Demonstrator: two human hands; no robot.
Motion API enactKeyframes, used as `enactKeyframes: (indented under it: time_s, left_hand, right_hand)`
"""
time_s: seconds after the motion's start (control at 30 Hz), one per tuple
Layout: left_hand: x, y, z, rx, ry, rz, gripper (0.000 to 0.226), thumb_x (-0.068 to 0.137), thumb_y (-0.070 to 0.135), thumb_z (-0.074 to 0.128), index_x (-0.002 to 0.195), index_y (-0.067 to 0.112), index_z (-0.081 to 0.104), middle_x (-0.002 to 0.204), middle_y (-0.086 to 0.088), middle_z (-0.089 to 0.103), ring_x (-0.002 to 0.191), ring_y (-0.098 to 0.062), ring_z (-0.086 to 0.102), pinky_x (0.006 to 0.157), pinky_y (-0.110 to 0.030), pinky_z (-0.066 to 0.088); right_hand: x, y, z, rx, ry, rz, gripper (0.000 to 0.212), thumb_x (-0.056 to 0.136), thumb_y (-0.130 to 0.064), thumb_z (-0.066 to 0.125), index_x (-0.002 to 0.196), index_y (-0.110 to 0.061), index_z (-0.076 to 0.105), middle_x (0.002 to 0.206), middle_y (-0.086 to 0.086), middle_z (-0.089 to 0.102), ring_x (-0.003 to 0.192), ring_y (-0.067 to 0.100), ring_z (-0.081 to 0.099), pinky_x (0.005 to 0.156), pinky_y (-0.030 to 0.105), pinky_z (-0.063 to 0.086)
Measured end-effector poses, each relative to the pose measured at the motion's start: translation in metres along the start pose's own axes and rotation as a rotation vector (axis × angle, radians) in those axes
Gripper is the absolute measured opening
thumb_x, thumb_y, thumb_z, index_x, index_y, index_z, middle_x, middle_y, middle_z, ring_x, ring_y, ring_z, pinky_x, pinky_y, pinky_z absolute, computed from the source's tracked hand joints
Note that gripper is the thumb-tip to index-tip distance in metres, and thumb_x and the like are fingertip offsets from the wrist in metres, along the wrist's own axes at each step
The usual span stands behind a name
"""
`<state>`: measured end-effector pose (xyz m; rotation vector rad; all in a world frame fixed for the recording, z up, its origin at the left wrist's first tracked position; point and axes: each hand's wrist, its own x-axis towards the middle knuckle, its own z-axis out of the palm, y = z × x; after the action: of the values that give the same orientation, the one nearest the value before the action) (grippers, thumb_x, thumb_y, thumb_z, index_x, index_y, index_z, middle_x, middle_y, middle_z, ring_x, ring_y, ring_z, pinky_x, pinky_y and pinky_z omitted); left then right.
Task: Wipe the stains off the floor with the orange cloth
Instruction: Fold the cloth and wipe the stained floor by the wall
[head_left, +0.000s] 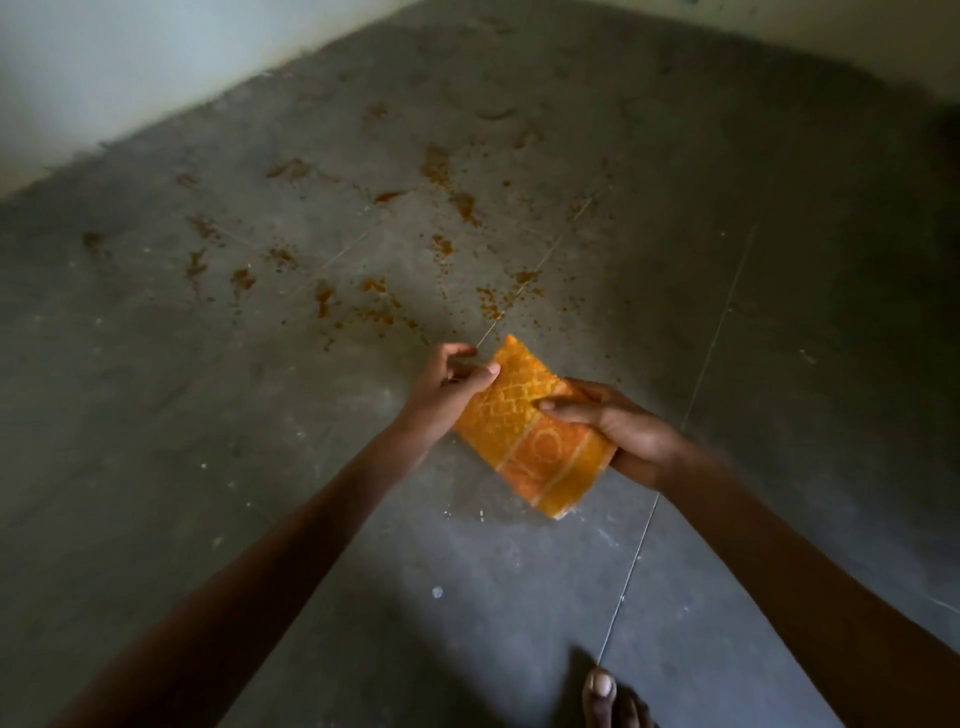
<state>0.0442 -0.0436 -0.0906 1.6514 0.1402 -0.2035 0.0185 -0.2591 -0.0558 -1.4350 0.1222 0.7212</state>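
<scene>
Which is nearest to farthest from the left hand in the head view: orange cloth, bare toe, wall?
1. orange cloth: pinched at its edge by the left hand, the right hand holding its other side.
2. bare toe: bottom of frame, toward the right.
3. wall: top left, past the stains.

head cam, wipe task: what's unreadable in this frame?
- Underside of the orange cloth: faces away; clean or soiled unknown.
- Right hand fingers: mostly behind the cloth.
- Left hand: motion-blurred, pinch detail unclear.
- Far stains: soft focus near the wall; wet or dry unknown.
- Foot: cut by the bottom edge.
- Floor at right: too dark.
</scene>
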Motion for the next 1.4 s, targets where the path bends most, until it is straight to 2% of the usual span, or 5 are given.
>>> enactKeyframes:
  time_s: [0.47,0.77,1.07,1.2,1.4]
  left_hand:
    - [-0.008,-0.028,-0.007,-0.362,-0.248,-0.467,0.056,0.083,0.048,0.066,0.131,0.022,0.052,0.129,-0.009,0.061,0.116,-0.027,0.061,0.101,-0.046,0.048]
    - [-0.007,0.007,0.019,-0.173,-0.036,0.011,0.027,0.077,0.035,0.070,0.099,0.021,0.061,0.092,-0.002,0.071,0.082,-0.018,0.068,0.073,-0.033,0.054]
    - [-0.042,0.025,0.069,0.323,0.048,0.374,0.030,0.099,0.026,0.051,0.128,0.020,0.056,0.115,0.006,0.066,0.097,-0.002,0.063,0.079,-0.017,0.052]
    - [-0.011,-0.004,0.030,0.607,0.213,0.356,0.037,0.093,0.032,0.057,0.127,0.017,0.054,0.123,-0.001,0.061,0.111,-0.012,0.057,0.092,-0.027,0.048]
    - [0.011,-0.070,-0.026,1.103,0.216,0.166,0.083,0.073,0.069,0.037,0.131,0.011,0.051,0.141,-0.012,0.048,0.134,-0.033,0.039,0.105,-0.050,0.035]
  right_hand:
    - [0.002,0.003,0.017,0.271,0.193,-0.193,0.041,0.089,-0.012,0.066,0.128,-0.024,0.060,0.120,0.004,0.072,0.109,0.025,0.070,0.091,0.043,0.056]
    - [0.013,0.015,0.015,-0.385,0.748,-0.120,0.048,0.090,-0.039,0.070,0.132,-0.020,0.056,0.128,0.000,0.061,0.116,0.022,0.059,0.095,0.041,0.053]
    - [0.002,0.019,0.018,0.816,0.257,-0.066,0.060,0.098,-0.056,0.047,0.136,-0.011,0.059,0.134,0.018,0.063,0.127,0.035,0.059,0.111,0.053,0.041]
    - [-0.004,0.031,-0.001,0.366,0.669,-0.137,0.016,0.099,-0.031,0.057,0.114,-0.026,0.061,0.117,0.009,0.069,0.108,0.027,0.065,0.090,0.049,0.054]
    - [0.007,0.058,-0.050,-0.978,0.596,-0.413,0.068,0.099,-0.049,0.048,0.156,-0.017,0.027,0.154,0.010,0.042,0.128,0.031,0.055,0.096,0.048,0.054]
